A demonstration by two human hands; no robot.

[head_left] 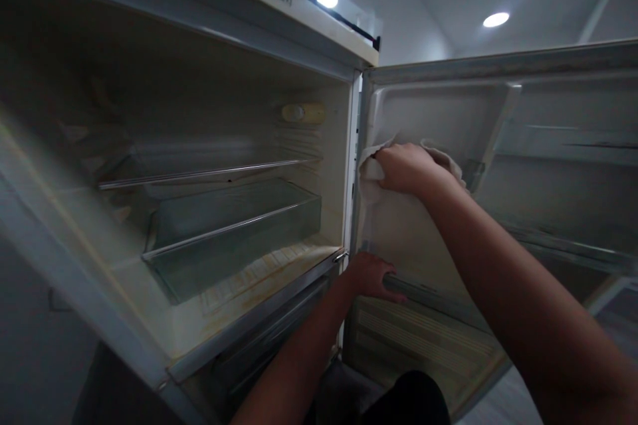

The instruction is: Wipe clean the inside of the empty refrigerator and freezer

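Observation:
My right hand is closed on a pale cloth and presses it against the inner face of the open fridge door, near the hinge side. Part of the cloth sticks out behind the hand on both sides. Lower down, my left hand is beside the lower edge of the same door, close to the hinge. Its thumb and fingers are apart, and I see nothing between them. Whether it touches the door is hard to tell.
On the left the fridge compartment stands open, with a glass shelf, a clear drawer and a yellowish lamp cover. Brownish stains mark its floor. A lower compartment is below. Door racks line the right.

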